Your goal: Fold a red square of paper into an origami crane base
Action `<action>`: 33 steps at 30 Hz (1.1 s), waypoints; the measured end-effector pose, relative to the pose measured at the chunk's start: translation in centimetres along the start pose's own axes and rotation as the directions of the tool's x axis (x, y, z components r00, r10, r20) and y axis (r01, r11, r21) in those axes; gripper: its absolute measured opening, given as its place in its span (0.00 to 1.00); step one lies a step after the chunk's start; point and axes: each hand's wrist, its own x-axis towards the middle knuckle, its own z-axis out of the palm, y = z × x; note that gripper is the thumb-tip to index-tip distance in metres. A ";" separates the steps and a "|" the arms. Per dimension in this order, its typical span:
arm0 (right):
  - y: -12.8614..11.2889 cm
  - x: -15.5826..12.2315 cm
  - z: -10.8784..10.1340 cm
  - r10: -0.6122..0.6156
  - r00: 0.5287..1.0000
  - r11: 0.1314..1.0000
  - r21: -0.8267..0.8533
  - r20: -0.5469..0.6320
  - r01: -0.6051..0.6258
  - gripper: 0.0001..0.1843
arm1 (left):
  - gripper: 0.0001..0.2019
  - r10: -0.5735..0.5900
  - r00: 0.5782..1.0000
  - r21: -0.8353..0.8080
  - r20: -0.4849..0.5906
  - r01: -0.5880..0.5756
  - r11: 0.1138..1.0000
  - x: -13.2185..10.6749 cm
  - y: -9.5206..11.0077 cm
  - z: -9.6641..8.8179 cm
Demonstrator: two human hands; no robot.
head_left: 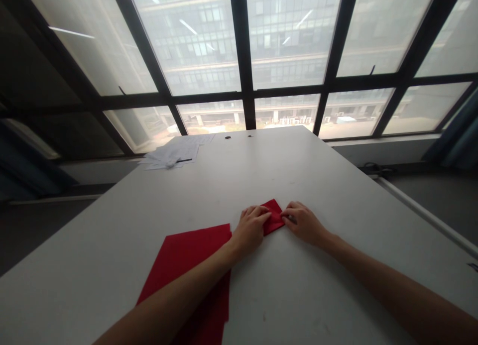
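Tall window panes [209, 41] in dark metal frames fill the wall behind the far edge of a wide white rectangular surface [328, 185]; an office block shows through the glass.

Item positions:

1. A small folded piece of red paper [274, 216] lies flat about the middle of the surface, between the person's two hands.
2. A large flat sheet of red paper [186, 258] lies toward the near edge, left of the middle. Its far right corner ends just beside the left wrist, and the left forearm crosses over it.
3. A loose pile of white printed sheets [172, 156] sits at the far left corner, well apart from the hands.
4. Two small dark round holes [227, 136] are set in the surface close to the far edge, near its midpoint.

Hand states:

- Left hand [251, 229]: palm down, fingers loosely bent. The fingertips rest on the left part of the small folded piece and cover it. The hand presses rather than grips; nothing is closed inside it.
- Right hand [303, 223]: palm down, knuckles raised, fingertips drawn together at the right corner of the small folded piece and touching it. Whether thumb and forefinger pinch the corner or only press on it cannot be told from this angle.

Both bare forearms reach in from the near edge and converge on the folded piece.
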 end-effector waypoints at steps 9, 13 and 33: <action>-0.1 0.0 0.2 -0.063 0.993 0.998 0.020 -0.098 0.065 0.13 | 0.14 0.086 0.994 -0.166 0.061 -0.075 0.983 0.2 0.8 -0.8; 0.3 0.1 0.4 -0.060 0.996 0.998 -0.034 -0.066 0.058 0.14 | 0.14 0.078 0.996 -0.127 0.035 -0.073 0.989 0.2 0.4 -0.5; 0.4 0.0 0.8 -0.073 0.997 0.994 -0.085 -0.023 0.071 0.11 | 0.25 -0.072 0.992 -0.052 -0.101 0.067 0.996 0.2 -0.9 0.0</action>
